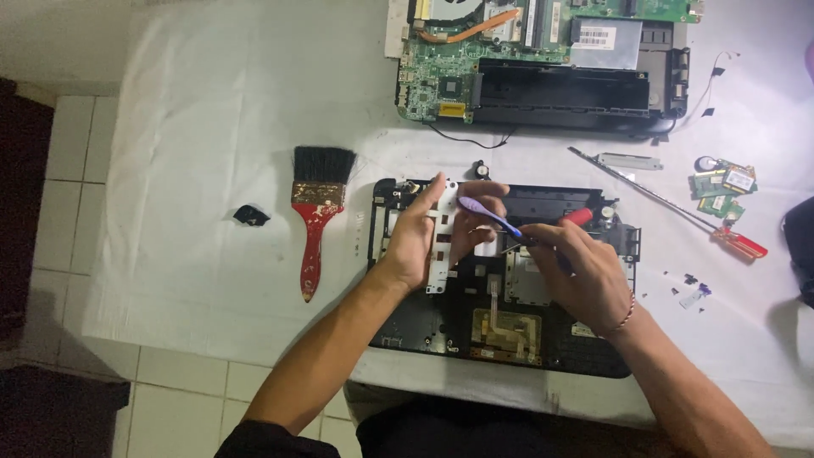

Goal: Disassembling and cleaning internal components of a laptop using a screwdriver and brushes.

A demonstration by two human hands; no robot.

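Observation:
A black laptop top cover point(424, 326) lies inner side up on the white cloth, with a gold flex cable and touchpad board near its front. My left hand point(424, 233) grips a light metal plate point(443, 254) standing along the cover's left part. My right hand point(577, 276) holds a purple toothbrush point(485, 215), its head pointing left toward my left fingers. A red-handled tool point(578, 217) shows just behind my right hand; whether the hand touches it I cannot tell.
An opened laptop base with a green motherboard point(543, 59) lies at the back. A red-handled paintbrush point(315, 216) lies left of the cover, a small black piece point(251, 215) farther left. A long red-handled screwdriver point(678, 208), small green boards point(722, 188) and loose screws point(691, 288) lie right.

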